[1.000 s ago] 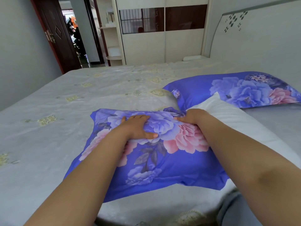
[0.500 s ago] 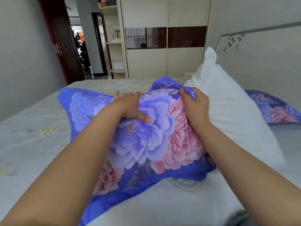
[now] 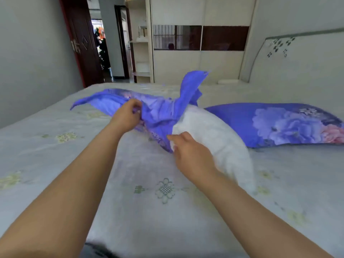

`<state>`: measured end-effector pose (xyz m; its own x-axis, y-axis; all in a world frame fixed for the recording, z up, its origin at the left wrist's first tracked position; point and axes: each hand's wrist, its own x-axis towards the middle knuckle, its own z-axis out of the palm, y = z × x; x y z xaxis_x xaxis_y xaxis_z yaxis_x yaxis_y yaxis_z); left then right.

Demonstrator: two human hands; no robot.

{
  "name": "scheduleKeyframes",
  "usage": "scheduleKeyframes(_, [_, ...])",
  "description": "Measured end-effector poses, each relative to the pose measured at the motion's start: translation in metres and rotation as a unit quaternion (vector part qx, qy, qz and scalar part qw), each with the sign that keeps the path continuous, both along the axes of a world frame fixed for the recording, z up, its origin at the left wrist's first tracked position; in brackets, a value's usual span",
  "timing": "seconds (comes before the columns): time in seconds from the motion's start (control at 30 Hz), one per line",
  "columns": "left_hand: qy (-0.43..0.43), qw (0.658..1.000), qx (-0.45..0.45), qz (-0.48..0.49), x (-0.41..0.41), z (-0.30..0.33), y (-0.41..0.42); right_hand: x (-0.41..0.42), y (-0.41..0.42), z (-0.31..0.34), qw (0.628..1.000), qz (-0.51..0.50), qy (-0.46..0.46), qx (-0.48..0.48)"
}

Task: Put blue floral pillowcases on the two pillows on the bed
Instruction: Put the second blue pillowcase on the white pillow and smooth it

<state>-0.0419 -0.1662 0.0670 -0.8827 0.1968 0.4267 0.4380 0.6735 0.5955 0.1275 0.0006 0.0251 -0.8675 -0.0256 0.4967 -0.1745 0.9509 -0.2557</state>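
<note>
Bed (image 3: 145, 211) near edge: open sheet. Obstructions toward headboard side: white pillow (image 3: 214, 135), covered pillow (image 3: 270, 123) beyond it.

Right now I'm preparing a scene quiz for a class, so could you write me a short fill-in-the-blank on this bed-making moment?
1. The left hand grips the loose blue floral ____.
2. The right hand grips the bare ____ pillow.
3. The finished pillow lies nearest the ____.
4. The wooden door stands ____.

Missing words: pillowcase; white; headboard; open
</note>
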Motion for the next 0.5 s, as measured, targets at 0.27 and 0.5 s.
scheduleKeyframes(0.27, [-0.186, 0.976, -0.109, 0.008, 0.037, -0.097, 0.009, -0.063, 0.029, -0.027, 0.951, -0.119, -0.285, 0.012])
scheduleKeyframes(0.5, [-0.106, 0.982, 0.107, 0.113, 0.046, -0.097, 0.024, -0.054, 0.034, -0.062, 0.943, -0.056, -0.327, -0.021])
